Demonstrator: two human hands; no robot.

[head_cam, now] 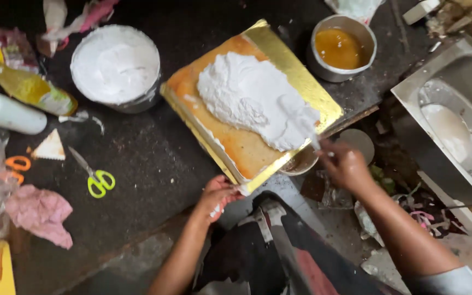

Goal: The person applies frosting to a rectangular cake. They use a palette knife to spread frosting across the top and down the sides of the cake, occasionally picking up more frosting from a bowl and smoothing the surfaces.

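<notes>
Cake (230,136) sits on gold board (301,82) mid-bench (154,158). Left hand (217,195) grips board's near corner. Right hand (345,164) holds spatula (301,123) in white cream (252,98). Cream bowl (116,65) far left.

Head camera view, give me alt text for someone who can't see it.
Seen from above, a person's right hand spreads white cream over a square cake on a gold board with a spatula, while the left hand grips the board's near corner. A tub of cream, a tin of amber liquid and green-handled scissors lie around on the dark worktop.
</notes>
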